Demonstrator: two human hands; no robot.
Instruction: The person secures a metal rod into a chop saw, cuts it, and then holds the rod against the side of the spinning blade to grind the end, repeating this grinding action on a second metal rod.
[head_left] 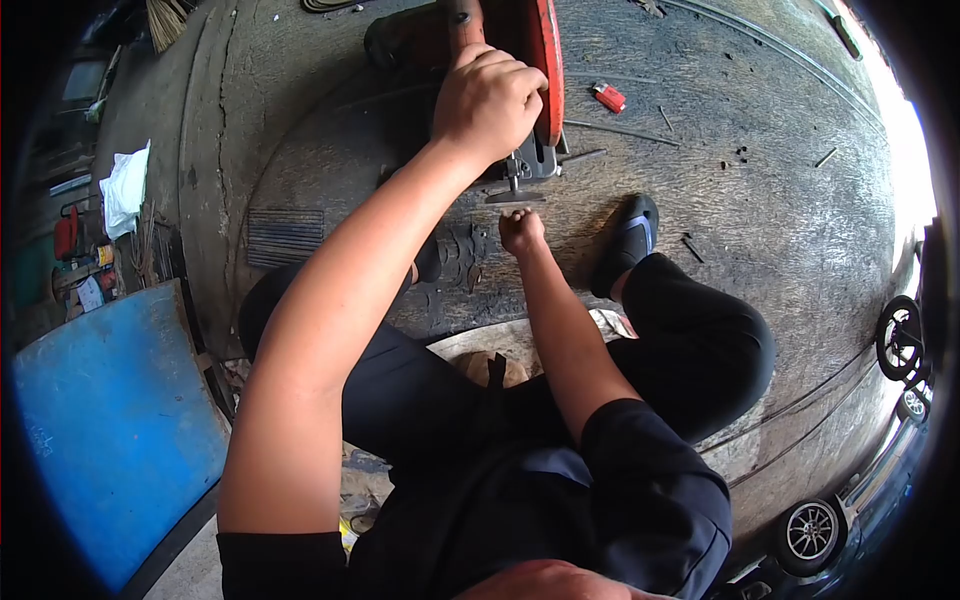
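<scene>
Black shirt (450, 530) nearest, facing red saw (466, 25)

Clasping it beside guard (552, 75) edge with left grip (490, 105); curling right grip (521, 232) short of its clamp (514, 198), cannot tell if holding anything. Leaving wide floor (790, 225) right of saw, past red packet (610, 97).

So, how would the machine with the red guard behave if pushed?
The machine is probably heavy, given its bulky body. It likely resists tipping, since its metal base sits low. The red guard looks stiff, holding its curved edge.
</scene>
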